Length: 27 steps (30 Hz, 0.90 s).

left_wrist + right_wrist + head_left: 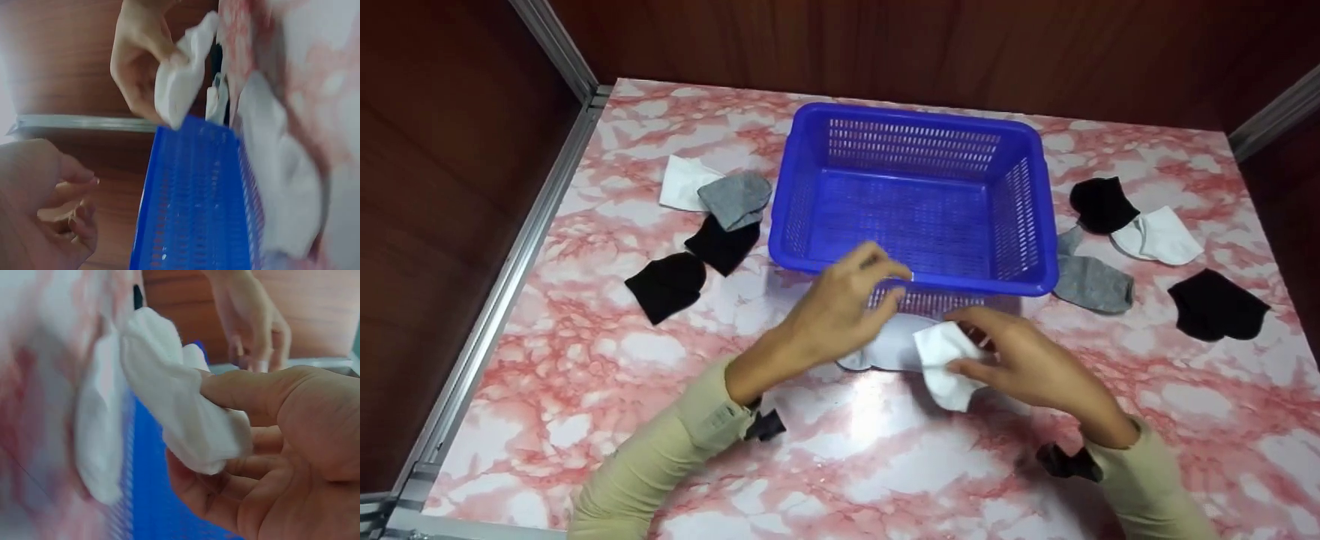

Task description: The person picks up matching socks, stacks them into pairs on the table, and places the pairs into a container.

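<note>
Wood-grain walls border your pink-and-white marbled table and blue basket, over whose front rim your left hand hovers, fingers bent, grip apart, while your right hand pinches a white sock above the table.

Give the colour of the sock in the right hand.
White sock, best seen in the right wrist view.

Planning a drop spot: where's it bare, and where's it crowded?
Bare: inside basket; table between near-left black sock and left sleeve; table between far-right black sock and right sleeve. Crowded: basket's near side (left hand, right hand, held sock, lying sock); its flanks (more socks).
</note>
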Available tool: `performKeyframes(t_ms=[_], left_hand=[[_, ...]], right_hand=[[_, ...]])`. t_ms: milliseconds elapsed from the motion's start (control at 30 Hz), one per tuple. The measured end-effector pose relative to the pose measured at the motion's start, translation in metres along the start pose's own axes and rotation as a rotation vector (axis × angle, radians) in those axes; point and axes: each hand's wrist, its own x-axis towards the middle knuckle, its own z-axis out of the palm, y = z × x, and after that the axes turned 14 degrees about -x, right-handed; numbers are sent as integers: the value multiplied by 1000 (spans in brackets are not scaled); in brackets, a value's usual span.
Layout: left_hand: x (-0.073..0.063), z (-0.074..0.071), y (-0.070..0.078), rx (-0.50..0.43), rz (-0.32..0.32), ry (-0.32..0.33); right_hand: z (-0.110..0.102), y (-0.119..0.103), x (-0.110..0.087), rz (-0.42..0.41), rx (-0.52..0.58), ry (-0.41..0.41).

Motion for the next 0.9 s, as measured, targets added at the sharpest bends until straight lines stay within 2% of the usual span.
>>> performKeyframes(t_ms=[200,333,400,533,633,767,900], left_hand=[[-10,17,-8,67,-52,-242],[-15,26,-15,112,-85,-330],[-17,31,-16,127,-84,-357],[-21,45,-11,174,-84,-409],[-27,61,-7,255,-66,-429],[-35,85,-7,444,-21,-383],[-41,103,-8,602,-38,-355]], right_hand=[[22,11,12,74,105,-47],[22,20,13,117,197,-122],[18,23,11,128,236,-125],[9,27,8,127,220,-78],[7,29,6,109,174,-107],[12,31,5,82,185,-208],[19,31,6,74,189,-239]])
